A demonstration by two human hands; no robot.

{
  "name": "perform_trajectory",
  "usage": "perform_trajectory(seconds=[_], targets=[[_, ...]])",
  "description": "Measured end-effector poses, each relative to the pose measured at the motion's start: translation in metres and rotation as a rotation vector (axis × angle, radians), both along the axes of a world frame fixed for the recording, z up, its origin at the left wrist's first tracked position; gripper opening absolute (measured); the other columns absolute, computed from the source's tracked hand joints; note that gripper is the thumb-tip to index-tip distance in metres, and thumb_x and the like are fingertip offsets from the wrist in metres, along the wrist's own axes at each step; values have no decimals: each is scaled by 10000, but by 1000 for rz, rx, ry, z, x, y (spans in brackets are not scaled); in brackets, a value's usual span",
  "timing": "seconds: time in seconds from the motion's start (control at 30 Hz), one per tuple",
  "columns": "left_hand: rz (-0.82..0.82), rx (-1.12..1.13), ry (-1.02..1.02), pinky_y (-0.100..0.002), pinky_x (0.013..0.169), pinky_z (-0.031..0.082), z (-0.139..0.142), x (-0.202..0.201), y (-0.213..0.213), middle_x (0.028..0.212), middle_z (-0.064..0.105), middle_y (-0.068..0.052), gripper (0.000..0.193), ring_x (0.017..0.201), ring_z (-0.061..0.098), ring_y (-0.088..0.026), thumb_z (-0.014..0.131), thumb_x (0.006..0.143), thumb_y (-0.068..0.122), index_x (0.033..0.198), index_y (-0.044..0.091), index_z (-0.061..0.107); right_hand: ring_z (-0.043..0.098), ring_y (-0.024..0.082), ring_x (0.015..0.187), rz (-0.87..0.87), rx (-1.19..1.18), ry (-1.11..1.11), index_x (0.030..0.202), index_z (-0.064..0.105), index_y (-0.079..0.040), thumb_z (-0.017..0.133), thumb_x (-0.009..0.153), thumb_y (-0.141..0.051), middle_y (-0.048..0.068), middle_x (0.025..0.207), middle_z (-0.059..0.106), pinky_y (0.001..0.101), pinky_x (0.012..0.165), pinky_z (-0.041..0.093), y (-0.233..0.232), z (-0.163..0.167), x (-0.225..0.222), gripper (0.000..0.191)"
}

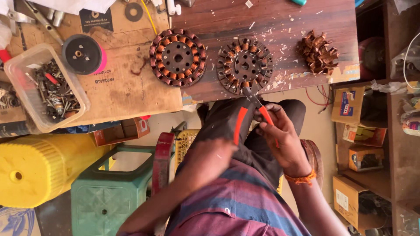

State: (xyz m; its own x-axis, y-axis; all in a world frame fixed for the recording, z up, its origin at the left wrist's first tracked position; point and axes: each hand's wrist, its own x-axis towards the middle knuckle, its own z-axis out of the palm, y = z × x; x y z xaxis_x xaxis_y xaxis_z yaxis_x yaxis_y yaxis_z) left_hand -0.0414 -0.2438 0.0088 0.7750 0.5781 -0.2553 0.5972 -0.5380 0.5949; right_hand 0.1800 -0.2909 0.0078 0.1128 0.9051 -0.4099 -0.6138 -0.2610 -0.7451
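Seen from the head camera, both hands work a pair of orange-handled cutters (250, 111) at the near edge of the wooden counter (271, 17). The right hand (280, 135) has its grip wrapped about the right handle, fingers curled round it. The left hand (212, 155) is blurred; its grip meets the lower end of the left handle, though how tightly it closes I cannot tell. The cutters' dark tips touch the near rim of a partly stripped stator (245, 65), a round metal core with bare slots and a few copper coils left, lying flat on the counter. Just left of it lies a fully wound stator (177, 57), its copper coils ringing a dark hub. To the right, well apart, sits a heap of removed copper windings (318, 51), with pale scraps strewn between. Farther left, on a sheet of cardboard (127, 87), stands a black wheel with a pink rim (83, 54), and beside it a clear plastic tub (43, 87) of screws and small parts. Near the person's knees are a green plastic stool (109, 192) and a yellow container (35, 168). An orange thread band (302, 178) circles the right wrist.
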Motion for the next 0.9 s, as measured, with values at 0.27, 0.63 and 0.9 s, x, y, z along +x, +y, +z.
perform_trajectory(seconds=[0.27, 0.63, 0.9], targets=[[-129, 113, 69, -408, 578, 561, 0, 31, -21, 756, 704, -147, 177, 684, 716, -266, 580, 951, 152, 859, 69, 707, 644, 279, 1214, 304, -396, 176, 1325, 592, -28, 485, 1009, -369, 177, 1315, 662, 443, 1043, 495, 10, -13, 6, 477], [305, 579, -600, -368, 744, 572, 33, 94, 151, 1065, 620, -85, 309, 1010, 604, -262, 606, 1048, 381, 1096, 84, 674, 613, 282, 989, 255, -292, 455, 1230, 588, 20, 507, 1070, -449, 159, 1054, 651, 443, 921, 485, -3, -23, -19, 503], [226, 553, -483, -429, 858, 511, -36, 120, 184, 1175, 552, -63, 429, 1068, 528, -235, 537, 1071, 493, 1079, 90, 687, 376, 106, 672, 158, -223, 596, 1022, 513, -78, 584, 1144, -321, -32, 802, 409, 282, 601, 345, -3, -9, -49, 281]])
